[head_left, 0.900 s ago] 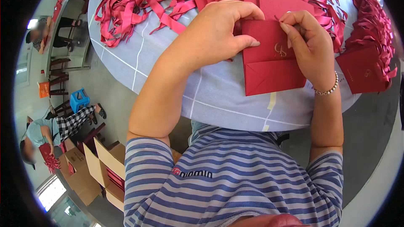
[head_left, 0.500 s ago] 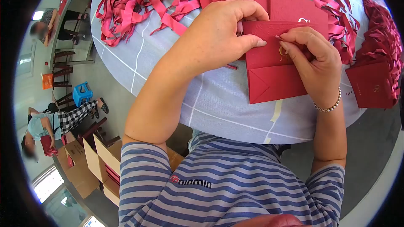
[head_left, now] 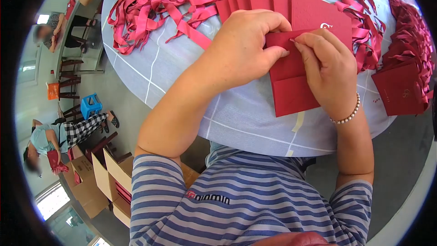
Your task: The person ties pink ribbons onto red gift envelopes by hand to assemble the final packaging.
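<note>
While the red envelope (head_left: 293, 86) lies flat on the surface (head_left: 236, 109) at centre frame, its upper edge is pinched from both sides: the left hand (head_left: 248, 48) is clenched on the top left corner, thumb pressed on the face, and the right hand (head_left: 325, 70) is closed over the right half, fingertips nipped at the top edge. What is being held between those fingertips cannot be made out. By judgement, this envelope is mid-way through being finished; no ribbon is seen attached to it.

Behind it, a fanned row of plain envelopes (head_left: 273, 0) is laid out, one showing a pale logo, apparently waiting to be worked. At the right of the frame a stack of envelopes with ribbons (head_left: 405, 73) is piled, judged to be completed pieces. A large heap of loose red ribbons (head_left: 159, 0) is spread across the upper left of the surface, so much appears left to do.

At lower left, open cardboard boxes (head_left: 109, 182) are stood on the floor; red items are seen inside one, though what exactly cannot be told. Another person (head_left: 54, 139) is seated beside them holding red pieces.
</note>
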A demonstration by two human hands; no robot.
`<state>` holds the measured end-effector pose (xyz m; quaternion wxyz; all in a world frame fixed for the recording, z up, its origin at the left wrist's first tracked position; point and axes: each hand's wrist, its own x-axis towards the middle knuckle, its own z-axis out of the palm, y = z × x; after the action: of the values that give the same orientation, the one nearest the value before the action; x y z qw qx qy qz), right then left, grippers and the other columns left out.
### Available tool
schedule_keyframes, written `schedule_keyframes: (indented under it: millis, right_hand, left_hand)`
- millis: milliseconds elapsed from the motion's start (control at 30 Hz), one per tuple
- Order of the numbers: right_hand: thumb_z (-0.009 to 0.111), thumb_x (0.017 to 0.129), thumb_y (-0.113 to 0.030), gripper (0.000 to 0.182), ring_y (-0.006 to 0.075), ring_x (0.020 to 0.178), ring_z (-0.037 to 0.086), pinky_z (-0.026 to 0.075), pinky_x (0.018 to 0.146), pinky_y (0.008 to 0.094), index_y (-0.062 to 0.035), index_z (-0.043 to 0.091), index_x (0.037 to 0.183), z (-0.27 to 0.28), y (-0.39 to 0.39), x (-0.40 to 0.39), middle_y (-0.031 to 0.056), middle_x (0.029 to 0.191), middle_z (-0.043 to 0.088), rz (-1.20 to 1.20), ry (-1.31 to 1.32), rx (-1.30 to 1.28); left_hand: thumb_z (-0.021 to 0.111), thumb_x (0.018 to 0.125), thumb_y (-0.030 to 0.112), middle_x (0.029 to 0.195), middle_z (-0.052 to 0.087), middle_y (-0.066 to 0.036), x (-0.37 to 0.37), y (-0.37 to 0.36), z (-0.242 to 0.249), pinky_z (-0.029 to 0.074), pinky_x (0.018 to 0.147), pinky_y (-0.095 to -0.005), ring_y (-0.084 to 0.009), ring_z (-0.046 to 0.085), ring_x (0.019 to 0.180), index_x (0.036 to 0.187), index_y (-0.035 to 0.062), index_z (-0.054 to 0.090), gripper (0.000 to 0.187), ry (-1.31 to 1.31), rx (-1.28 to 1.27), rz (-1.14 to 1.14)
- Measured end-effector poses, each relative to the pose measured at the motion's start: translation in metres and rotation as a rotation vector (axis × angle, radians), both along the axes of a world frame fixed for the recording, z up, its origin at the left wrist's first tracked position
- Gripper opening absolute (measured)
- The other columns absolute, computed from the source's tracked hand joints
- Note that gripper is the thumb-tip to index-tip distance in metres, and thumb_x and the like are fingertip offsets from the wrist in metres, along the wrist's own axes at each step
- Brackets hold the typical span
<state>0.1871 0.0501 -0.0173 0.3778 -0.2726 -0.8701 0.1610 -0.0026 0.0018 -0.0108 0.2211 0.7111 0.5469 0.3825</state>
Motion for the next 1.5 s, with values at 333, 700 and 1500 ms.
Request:
schedule_keyframes:
  millis: [333,700,1500]
  right_hand:
    - [0.061,0.079,0.0,0.011,0.0316,0.071,0.06,0.051,0.064,0.0397,-0.0032,0.059,0.089,0.002,-0.018,-0.005,0.0134,0.082,0.057,-0.124,-0.241,0.283]
    - [0.066,0.087,0.001,0.016,0.0314,0.091,0.065,0.05,0.087,0.0397,0.004,0.066,0.103,-0.004,0.018,0.031,0.0167,0.103,0.068,0.115,-0.224,0.075]
    - [0.055,0.098,-0.01,0.017,0.0152,0.078,0.051,0.044,0.073,0.0313,0.0064,0.059,0.093,0.014,0.032,0.056,0.0097,0.082,0.057,-0.074,-0.106,-0.542]
  left_hand:
    - [0.072,0.069,0.007,0.09,0.069,-0.01,0.009,0.004,-0.015,0.043,0.087,-0.0419,-0.0303,0.065,0.088,0.095,0.0058,0.068,0.026,0.081,0.176,-0.073]
    - [0.072,0.068,0.017,0.093,0.072,-0.005,0.013,0.021,-0.029,0.033,0.096,-0.05,-0.0231,0.066,0.093,0.097,0.0129,0.073,0.029,0.013,0.117,-0.082]
    - [0.069,0.067,0.015,0.081,0.067,-0.008,0.029,0.018,-0.028,0.047,0.083,-0.042,-0.028,0.065,0.081,0.081,0.0079,0.066,0.016,0.116,0.617,-0.225]
